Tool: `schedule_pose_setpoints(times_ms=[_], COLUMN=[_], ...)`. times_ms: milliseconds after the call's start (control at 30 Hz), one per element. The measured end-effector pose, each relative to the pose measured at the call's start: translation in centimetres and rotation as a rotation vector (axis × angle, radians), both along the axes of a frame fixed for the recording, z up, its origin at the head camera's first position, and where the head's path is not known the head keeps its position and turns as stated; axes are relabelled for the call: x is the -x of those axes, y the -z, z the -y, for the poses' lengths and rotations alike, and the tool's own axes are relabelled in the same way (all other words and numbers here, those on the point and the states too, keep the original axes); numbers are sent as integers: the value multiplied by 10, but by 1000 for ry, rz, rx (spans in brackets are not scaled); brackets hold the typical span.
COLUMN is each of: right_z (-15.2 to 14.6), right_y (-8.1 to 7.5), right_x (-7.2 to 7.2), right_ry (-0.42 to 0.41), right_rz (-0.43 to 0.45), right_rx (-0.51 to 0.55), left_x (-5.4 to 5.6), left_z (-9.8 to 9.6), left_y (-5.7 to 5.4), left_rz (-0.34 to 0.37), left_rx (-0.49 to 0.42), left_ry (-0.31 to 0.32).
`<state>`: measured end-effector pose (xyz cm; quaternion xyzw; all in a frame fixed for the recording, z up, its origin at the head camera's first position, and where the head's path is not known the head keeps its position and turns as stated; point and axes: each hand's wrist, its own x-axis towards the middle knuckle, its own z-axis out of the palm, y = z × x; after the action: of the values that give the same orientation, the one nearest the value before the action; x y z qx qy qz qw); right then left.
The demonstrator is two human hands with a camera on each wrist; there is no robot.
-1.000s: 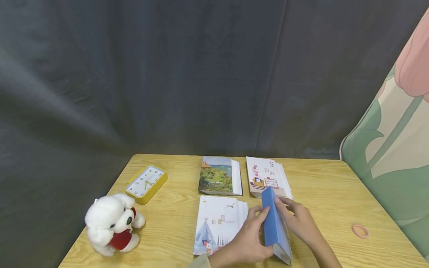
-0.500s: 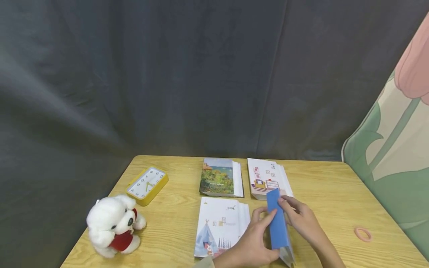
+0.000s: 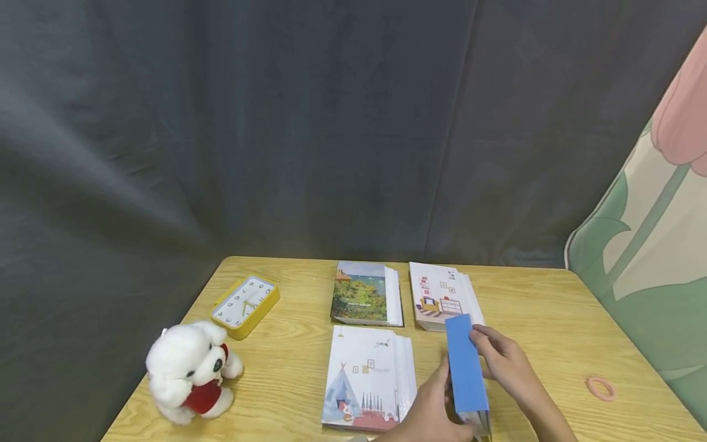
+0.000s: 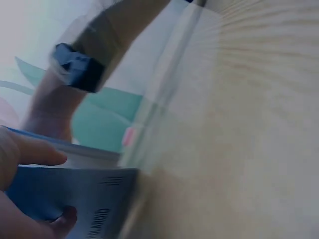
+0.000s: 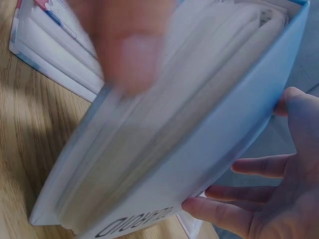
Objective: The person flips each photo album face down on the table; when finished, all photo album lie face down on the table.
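Note:
A thick blue photo album [image 3: 466,368] stands on edge at the front of the wooden table, its wide blue side up in the head view. My left hand [image 3: 433,411] grips it from the left. In the left wrist view, thumb and fingers lie on either side of the blue cover [image 4: 84,191], which bears dark lettering. My right hand [image 3: 508,365] holds the album's right side, thumb at the upper edge. The right wrist view shows white inner pages [image 5: 169,99] between slightly parted covers, a blurred right-hand digit over them, and left fingers [image 5: 224,211] against the cover.
Left of the hands lies a white album with a tent picture [image 3: 353,380]. Behind are a landscape-covered album [image 3: 359,294] and another white album [image 3: 442,291]. A yellow clock [image 3: 245,307] and white plush dog [image 3: 190,368] sit left; a pink ring [image 3: 600,388] lies right.
The blue album has shifted slightly right and turned, so more of its wide blue side faces up. Both hands moved with it; the left thumb slid off that side toward the left edge.

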<state>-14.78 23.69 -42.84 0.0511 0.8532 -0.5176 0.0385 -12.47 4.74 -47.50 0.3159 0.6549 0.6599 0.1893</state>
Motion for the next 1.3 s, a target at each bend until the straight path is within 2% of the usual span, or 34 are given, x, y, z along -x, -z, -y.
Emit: schedule_pose_setpoints(times_ms=[100,167,300,500,700,867,967,1067,1167,1300], right_z=[-3,-6,-12,-22,-32,-38,-43,-48,-51,-52], right_y=[1,2,3,7,9,11,12,12,12,15], right_x=[-1,-1,-1,-4,-5,-7,-8,-9,-9,-9], right_ry=[0,-2,-2,8,37,76,100,113,129,180], right_rz=[-3,-4,6,27,83,73,59,25,-14,-20], right_rx=[-9,11,88,163,207,240,265,287,236,39], left_x=[0,1,2,1,-3,-3,-3,-3,-3,-1], left_z=[-7,-10,-12,-10,-11,-12,-11,-10,-10,-11], left_y=[10,15,20,21,21,20,19,19,18,16], left_rz=[8,-5,-22,-29,-106,-92,-160,-271,-320,-382], left_rx=[-7,4,39,98,145,167,247,325,393,549], left_ry=[54,58,20,-19,-90,-110,-131,-161,-170,-164])
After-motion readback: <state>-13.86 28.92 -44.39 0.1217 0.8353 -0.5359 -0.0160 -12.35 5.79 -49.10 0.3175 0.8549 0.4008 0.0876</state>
